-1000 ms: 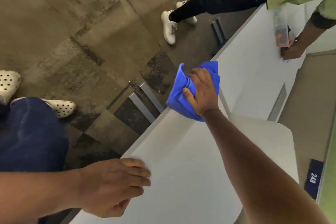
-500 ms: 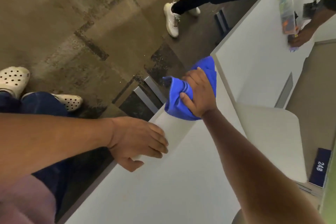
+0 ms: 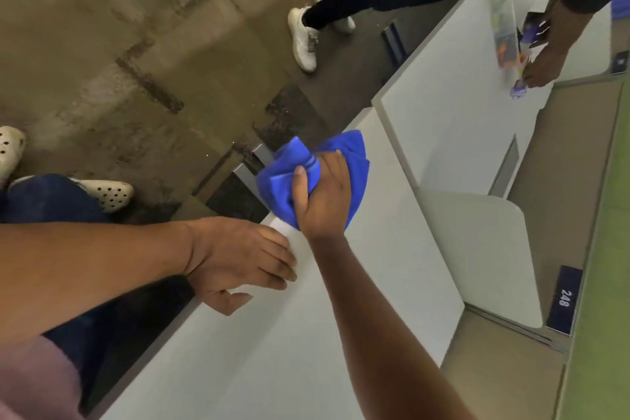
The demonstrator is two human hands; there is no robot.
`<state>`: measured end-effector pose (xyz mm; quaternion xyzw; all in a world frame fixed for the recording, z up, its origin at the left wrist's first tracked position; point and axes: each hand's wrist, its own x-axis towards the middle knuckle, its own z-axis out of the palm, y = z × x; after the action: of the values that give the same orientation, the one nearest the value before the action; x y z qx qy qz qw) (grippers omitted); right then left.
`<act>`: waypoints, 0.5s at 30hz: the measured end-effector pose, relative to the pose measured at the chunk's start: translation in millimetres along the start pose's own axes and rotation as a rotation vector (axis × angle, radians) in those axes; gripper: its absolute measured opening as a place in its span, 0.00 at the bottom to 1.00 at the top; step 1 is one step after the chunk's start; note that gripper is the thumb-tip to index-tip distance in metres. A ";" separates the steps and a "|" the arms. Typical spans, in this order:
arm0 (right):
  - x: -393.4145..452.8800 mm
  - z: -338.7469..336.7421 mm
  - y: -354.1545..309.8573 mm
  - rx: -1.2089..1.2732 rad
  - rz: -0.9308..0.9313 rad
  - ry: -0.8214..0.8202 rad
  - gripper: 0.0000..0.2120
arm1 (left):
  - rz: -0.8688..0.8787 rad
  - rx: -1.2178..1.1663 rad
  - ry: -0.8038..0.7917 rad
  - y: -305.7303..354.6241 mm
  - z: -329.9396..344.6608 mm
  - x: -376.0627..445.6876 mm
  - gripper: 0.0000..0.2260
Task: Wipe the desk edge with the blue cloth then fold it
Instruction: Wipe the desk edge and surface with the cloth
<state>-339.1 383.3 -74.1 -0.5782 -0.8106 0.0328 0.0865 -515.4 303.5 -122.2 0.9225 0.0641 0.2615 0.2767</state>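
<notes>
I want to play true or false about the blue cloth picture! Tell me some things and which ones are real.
1. The right hand grips a bunched bright blue cloth at the edge of the white desk. True.
2. The blue cloth lies neatly folded flat. False: it is crumpled in the hand.
3. The left hand rests on the desk edge with nothing in it. True.
4. The dark nameplate reads 842. False: it reads 248.
5. Another person's white sneaker stands on the floor. True.
</notes>
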 end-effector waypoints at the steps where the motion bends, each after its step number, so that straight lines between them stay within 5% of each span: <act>1: -3.6 -2.2 3.2 0.076 -0.050 -0.019 0.14 | 0.000 -0.009 0.008 0.1 1.5 -0.7 0.26; 7: 42.0 -16.1 56.2 0.006 -0.379 -0.215 0.18 | -0.002 -0.010 -0.059 -1.8 7.4 -1.7 0.28; 15: 98.6 -17.8 86.4 -0.086 -0.070 -0.168 0.20 | 0.004 0.086 -0.147 -0.6 1.7 -1.8 0.31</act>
<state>-286.7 503.9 -59.8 -0.5478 -0.8355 0.0430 -0.0056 -516.0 302.8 -124.5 0.9504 0.0527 0.1905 0.2402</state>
